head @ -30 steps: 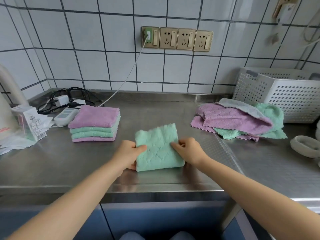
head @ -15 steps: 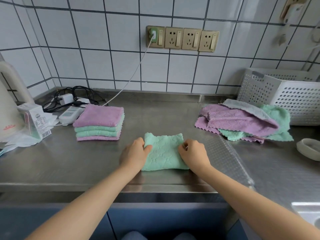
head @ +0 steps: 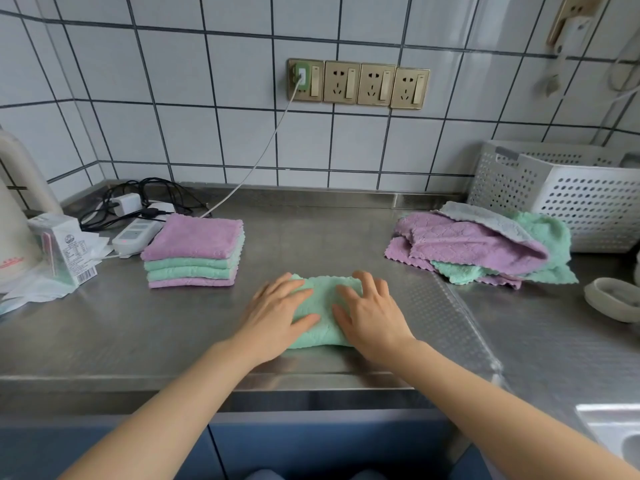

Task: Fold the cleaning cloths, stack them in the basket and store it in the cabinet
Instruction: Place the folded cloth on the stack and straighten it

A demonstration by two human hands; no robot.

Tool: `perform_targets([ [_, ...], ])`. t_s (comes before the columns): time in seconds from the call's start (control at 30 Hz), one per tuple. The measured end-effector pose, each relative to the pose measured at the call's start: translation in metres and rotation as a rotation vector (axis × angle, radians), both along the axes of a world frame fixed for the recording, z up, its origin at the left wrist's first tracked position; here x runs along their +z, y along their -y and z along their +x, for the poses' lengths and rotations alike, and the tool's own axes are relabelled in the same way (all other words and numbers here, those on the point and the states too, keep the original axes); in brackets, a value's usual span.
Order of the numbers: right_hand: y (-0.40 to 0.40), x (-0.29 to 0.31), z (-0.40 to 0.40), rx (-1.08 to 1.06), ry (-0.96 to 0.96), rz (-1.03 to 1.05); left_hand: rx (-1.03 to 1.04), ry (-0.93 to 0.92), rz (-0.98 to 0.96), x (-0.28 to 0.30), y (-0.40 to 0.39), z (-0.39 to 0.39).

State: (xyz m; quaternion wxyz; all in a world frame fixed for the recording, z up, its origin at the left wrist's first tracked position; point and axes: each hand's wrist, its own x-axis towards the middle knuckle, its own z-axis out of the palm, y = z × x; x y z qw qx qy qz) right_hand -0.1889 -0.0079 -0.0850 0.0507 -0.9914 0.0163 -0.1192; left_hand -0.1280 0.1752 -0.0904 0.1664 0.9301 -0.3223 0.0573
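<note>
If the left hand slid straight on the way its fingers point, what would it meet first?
The left hand lies flat on the green cloth, fingers aimed up and slightly right. Past the cloth's far edge the countertop looks bare to the tiled wall, though depth is uncertain.

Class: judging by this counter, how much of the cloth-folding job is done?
Done: a folded stack of four. In hand: both hands, left hand and right hand, press a green cloth flat. Left: the unfolded pile, filling the basket, storing it.
</note>
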Motion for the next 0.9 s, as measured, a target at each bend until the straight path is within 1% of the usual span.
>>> perform_targets([
  [0.1,0.009,-0.008,-0.002,-0.035,-0.114,0.065,0.065,-0.148,0.061,-0.002,-0.006,-0.001],
  [0.2,0.018,-0.013,-0.006,-0.050,-0.146,0.087,0.137,-0.211,0.054,-0.003,-0.012,-0.003],
  [0.3,0.022,-0.018,-0.006,-0.054,-0.144,0.068,0.165,-0.259,0.000,0.000,-0.011,-0.006],
  [0.37,0.021,-0.021,-0.004,-0.050,-0.142,0.084,0.159,-0.303,-0.105,0.005,-0.006,-0.010],
  [0.43,0.020,-0.022,-0.004,-0.053,-0.124,0.080,0.151,-0.400,-0.328,0.011,0.000,-0.013],
  [0.5,0.018,-0.020,-0.006,-0.058,-0.113,0.057,0.161,-0.552,-0.674,0.016,0.003,-0.014],
  [0.57,0.018,-0.021,-0.006,-0.064,-0.090,0.048,0.247,-0.758,-1.054,0.020,0.003,-0.012],
  [0.6,0.017,-0.021,-0.006,-0.074,-0.092,0.060,0.295,-0.880,-1.207,0.020,0.003,-0.010],
  [0.63,0.017,-0.024,-0.005,-0.086,-0.092,0.081,0.327,-0.988,-1.298,0.020,0.003,-0.010],
  [0.67,0.017,-0.027,-0.003,-0.102,-0.089,0.104,0.332,-1.055,-1.327,0.020,0.003,-0.010],
  [0.7,0.015,-0.028,-0.002,-0.113,-0.079,0.136,0.321,-1.074,-1.321,0.019,0.003,-0.012],
  [0.77,0.007,-0.025,0.000,-0.088,0.004,0.258,0.274,-1.032,-1.317,0.022,-0.001,-0.013],
  [0.83,-0.007,-0.011,-0.001,-0.037,0.065,0.558,0.211,-0.962,-1.363,0.031,-0.011,-0.009],
  [0.9,-0.026,0.008,0.004,0.002,0.031,0.869,0.120,-0.881,-1.423,0.043,-0.027,-0.001],
])
